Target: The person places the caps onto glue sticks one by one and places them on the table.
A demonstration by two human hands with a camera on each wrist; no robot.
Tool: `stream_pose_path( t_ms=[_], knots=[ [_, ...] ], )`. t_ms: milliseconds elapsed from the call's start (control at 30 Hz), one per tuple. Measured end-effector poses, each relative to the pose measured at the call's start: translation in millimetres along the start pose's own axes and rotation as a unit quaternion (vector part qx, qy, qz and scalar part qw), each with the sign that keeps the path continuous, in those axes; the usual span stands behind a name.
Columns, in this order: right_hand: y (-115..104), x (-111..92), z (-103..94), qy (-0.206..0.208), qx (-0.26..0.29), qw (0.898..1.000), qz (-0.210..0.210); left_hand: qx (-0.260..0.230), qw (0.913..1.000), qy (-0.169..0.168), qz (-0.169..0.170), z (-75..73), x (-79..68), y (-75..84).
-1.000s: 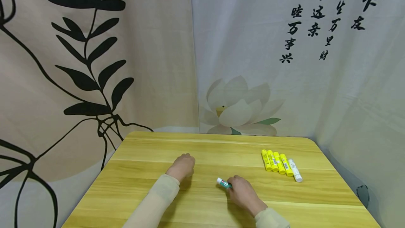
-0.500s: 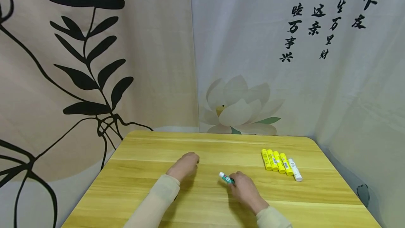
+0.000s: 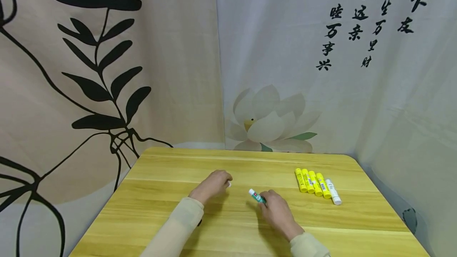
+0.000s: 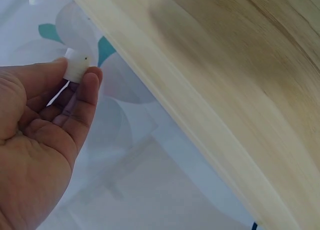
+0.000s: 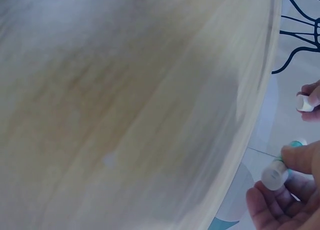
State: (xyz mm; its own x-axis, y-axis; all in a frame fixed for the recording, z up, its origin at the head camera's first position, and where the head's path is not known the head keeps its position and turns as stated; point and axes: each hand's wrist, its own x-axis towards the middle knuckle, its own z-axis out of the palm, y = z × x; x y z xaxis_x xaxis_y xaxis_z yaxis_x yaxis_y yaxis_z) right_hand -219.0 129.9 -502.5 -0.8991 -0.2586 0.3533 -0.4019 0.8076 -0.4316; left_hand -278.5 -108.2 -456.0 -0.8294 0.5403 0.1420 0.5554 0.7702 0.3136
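My right hand [image 3: 278, 211] grips a green-and-white glue stick [image 3: 257, 196] above the table, its white end pointing up and to the left. In the right wrist view, thumb and fingers pinch the tube [image 5: 280, 169] and a round whitish end faces the camera. To its left, my left hand [image 3: 211, 187] holds a small white cap [image 4: 77, 64] between thumb and fingertips. Only a sliver of that cap shows in the head view. The hands are apart, with a short gap between cap and glue stick.
Several yellow glue sticks [image 3: 310, 181] lie side by side at the right of the wooden table [image 3: 171, 169]. A white glue stick [image 3: 333, 192] lies at the right end of that row. Behind the table hangs a printed curtain [image 3: 185, 70].
My left hand has moved to the right and turned, so the white cap's edge now shows. My right hand has shifted slightly forward and right with the glue stick.
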Motion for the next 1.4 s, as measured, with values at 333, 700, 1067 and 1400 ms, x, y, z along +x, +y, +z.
stream_pose_path(
  t_ms=[333, 700, 1067, 1400],
  knots=[
    [-0.9, 1.5, -0.2, 0.003, 0.0, 1.0, 0.0, -0.075, 0.9972, -0.006, -0.009, -4.4, 0.9, 11.2],
    [-7.6, 3.4, -0.5, 0.012, -0.001, 1.0, -0.012, -0.134, 0.991, 0.011, -0.004, -2.3, 3.3, 15.6],
    [-15.0, 6.4, -4.5, -0.001, 0.02, 1.0, -0.017, -0.144, 0.9892, 0.021, 0.017, -0.5, 7.8, 18.0],
    [-17.2, 7.0, -5.0, 0.007, 0.018, 1.0, -0.02, -0.16, 0.9871, 0.008, 0.013, -0.5, 8.7, 23.6]
  ],
)
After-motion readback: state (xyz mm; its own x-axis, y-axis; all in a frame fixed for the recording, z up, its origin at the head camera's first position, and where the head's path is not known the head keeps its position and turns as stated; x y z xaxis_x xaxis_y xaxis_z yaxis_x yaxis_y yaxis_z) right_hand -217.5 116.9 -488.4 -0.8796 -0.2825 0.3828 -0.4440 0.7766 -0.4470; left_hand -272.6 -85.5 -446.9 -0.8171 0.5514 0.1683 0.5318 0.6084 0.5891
